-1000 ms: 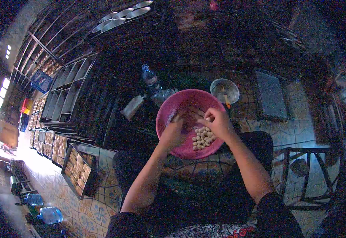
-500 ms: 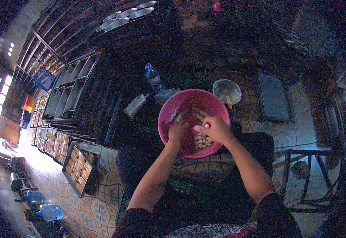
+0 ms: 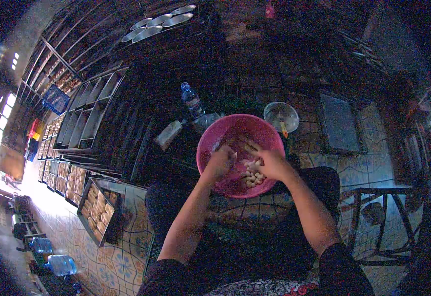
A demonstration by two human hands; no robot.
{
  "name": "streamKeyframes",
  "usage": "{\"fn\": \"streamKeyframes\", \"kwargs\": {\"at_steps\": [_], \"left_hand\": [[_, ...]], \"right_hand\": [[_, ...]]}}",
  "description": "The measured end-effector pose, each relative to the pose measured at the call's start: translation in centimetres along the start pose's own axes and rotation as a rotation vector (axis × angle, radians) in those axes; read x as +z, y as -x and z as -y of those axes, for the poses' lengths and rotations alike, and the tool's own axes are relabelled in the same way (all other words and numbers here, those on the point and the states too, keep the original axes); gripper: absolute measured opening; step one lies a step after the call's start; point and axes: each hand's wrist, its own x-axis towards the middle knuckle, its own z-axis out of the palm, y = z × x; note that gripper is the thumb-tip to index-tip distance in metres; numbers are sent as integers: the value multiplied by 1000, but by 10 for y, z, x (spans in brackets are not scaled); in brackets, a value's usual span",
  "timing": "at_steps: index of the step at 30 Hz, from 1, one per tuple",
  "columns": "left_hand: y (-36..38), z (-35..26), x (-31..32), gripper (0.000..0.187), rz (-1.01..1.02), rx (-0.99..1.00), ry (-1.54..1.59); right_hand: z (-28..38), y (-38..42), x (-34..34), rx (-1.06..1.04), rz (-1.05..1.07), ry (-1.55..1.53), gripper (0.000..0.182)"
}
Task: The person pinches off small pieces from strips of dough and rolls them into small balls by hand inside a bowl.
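Note:
A pink plastic basin [image 3: 245,194] stands between my knees with both hands inside it. Small pale balls [image 3: 252,178], which look like dough, lie in a heap at its lower right. Over the left part of the basin, my left hand [image 3: 219,163] has its fingers curled together, with a small pale bit at the tips. My right hand [image 3: 273,165] is just above the balls, fingers pinched, and a pale doughy lump shows at its fingertips. Longer pale strips [image 3: 249,144] lie behind it, against the far wall. Blur and dim light hide the finer detail.
Behind the basin are a water bottle [image 3: 192,99], a clear plastic bag [image 3: 168,134] and a bowl [image 3: 281,117] with an orange-tipped utensil. A tray of bread rolls [image 3: 97,212] lies on the tiles at left, near stacked metal trays [image 3: 84,126]. A metal stand [image 3: 383,222] is at right.
My left hand has risen from the basin's bottom and curled its fingers. My right hand has lowered the small ball it pinched, its fingers now nearer the heap.

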Motion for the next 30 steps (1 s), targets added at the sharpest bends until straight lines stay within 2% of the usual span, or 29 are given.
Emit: {"fn": "streamKeyframes", "kwargs": {"at_steps": [2, 3, 4, 5, 6, 8, 9, 11, 12, 14, 15, 17, 18, 20, 21, 23, 24, 26, 28, 30], "left_hand": [[5, -33, -32, 33, 0, -78, 86], [5, -38, -39, 32, -1, -155, 173], [4, -38, -40, 32, 1, -157, 173], [4, -41, -42, 31, 26, -221, 498], [4, -40, -43, 29, 50, -284, 823], [3, -26, -46, 28, 116, -233, 782], [2, -21, -46, 27, 180, -178, 742], [12, -46, -63, 28, 203, -193, 661], [17, -59, -71, 28, 224, -205, 579], [23, -69, -76, 28, 239, -174, 570], [24, -71, -76, 29, 255, -143, 559], [20, -69, -71, 29, 269, -164, 455], [17, -67, -69, 29, 285, -184, 351], [15, -62, -65, 31, 262, -122, 312], [14, -57, -62, 32, 242, -63, 274], [11, -47, -55, 35, 214, -68, 272], [12, -49, -56, 37, 187, -75, 271], [14, -52, -56, 38, 203, -130, 321], [18, -62, -61, 39, 218, -183, 371], [21, -69, -67, 38, 242, -159, 269]], "right_hand": [[-11, -3, 19, -216, -244, 190, 32], [-6, -4, 15, -213, -243, 188, 32], [0, -5, 8, -51, 55, 195, 34], [3, -6, 4, 111, 353, 199, 36], [-10, -7, 16, 112, 355, 197, 36], [-49, -9, 52, -25, 396, 271, 48], [-49, -6, 54, -24, 396, 270, 48], [-46, -2, 54, -266, 330, 594, 45], [-34, -5, 44, -266, 331, 594, 45], [-1, -15, 17, 88, 639, 493, 42], [-7, -13, 19, 86, 640, 493, 42], [-26, -9, 22, -204, 11, 193, 42], [-19, -9, 18, -204, 10, 194, 42], [3, -11, 3, -117, -52, -126, 40], [3, -12, 5, -118, -54, -126, 40], [-1, -15, 10, -50, -5, -187, 42], [-2, -16, 11, -49, -5, -189, 42], [-4, -17, 13, -206, -19, -45, 40], [2, -15, 11, -197, -21, -18, 39], [7, -13, 8, -187, -27, 11, 37]]}}
